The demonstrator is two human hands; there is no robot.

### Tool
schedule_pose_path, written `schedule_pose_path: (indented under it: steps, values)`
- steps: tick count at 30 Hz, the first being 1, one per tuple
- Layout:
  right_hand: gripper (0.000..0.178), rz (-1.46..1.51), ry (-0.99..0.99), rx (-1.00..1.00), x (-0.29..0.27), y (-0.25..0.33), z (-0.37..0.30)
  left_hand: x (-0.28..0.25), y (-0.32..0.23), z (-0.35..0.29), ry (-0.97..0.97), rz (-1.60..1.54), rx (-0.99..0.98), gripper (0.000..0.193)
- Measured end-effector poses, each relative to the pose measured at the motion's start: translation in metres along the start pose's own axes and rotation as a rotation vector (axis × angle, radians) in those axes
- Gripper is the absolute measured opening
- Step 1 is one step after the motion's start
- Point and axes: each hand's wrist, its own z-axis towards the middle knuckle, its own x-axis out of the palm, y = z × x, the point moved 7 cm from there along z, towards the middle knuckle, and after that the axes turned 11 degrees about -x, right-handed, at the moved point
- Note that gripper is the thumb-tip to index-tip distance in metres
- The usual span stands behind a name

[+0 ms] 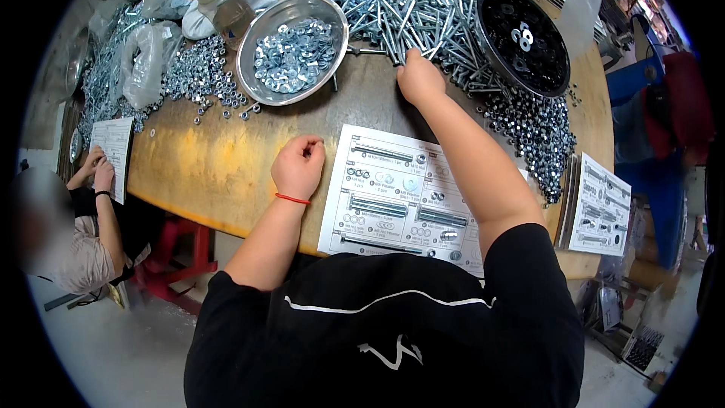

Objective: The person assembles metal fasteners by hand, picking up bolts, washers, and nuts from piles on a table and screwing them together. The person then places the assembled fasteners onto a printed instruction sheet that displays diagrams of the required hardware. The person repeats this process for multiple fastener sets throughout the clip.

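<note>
My right hand (419,79) reaches to the near edge of a heap of long silver bolts (404,11), its fingers closed on a bolt there; the fingertips are partly hidden. My left hand (297,168), with a red band at the wrist, is curled above the table just left of a printed parts sheet (330,215). Whatever it may hold is hidden inside the fingers. Beyond that hand stands a steel bowl (245,68) of flat washers (294,57). Right of the bolts is a black round tray (555,79) holding dark parts, with a few light washers (521,36) on top.
Nuts (200,72) spread left of the bowl, near a lidded clear jar (226,7) and plastic bags (143,64). Dark nuts (532,132) pile at the right. A stack of sheets (600,208) stands at the right edge. At far left, another person's hands (100,170) touch a sheet.
</note>
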Motion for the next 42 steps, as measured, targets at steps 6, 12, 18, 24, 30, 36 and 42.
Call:
schedule_pose_path:
  steps: [6, 12, 18, 24, 30, 36, 42]
  values:
    - [0.042, 0.114, -0.032, 0.143, 0.006, -0.006, 0.018, 0.007, 0.013, 0.004, 0.010, -0.041, 0.019, 0.015]
    - [0.027, 0.283, -0.039, 0.165, -0.008, -0.019, 0.001, 0.010, 0.024, 0.018, 0.222, -0.350, -0.168, 0.020]
    - [0.013, 1.292, 0.224, 0.290, 0.010, -0.038, -0.075, 0.045, -0.104, -0.012, 0.472, -0.436, -0.150, 0.027]
    - [0.026, 0.910, 0.051, -0.070, -0.056, -0.049, -0.163, 0.118, -0.172, -0.042, 0.690, -0.468, -0.033, 0.024]
    - [0.018, 0.204, -0.122, -0.024, -0.104, -0.153, -0.235, 0.155, -0.194, -0.077, 0.629, 0.318, 0.486, 0.019]
    - [0.012, -0.005, -0.219, -0.220, -0.101, -0.170, -0.255, 0.175, -0.187, -0.098, 0.536, 0.627, 0.736, 0.015]
    - [0.010, 0.027, -0.194, -0.345, -0.094, -0.171, -0.254, 0.170, -0.184, -0.097, 0.499, 0.615, 0.728, 0.013]
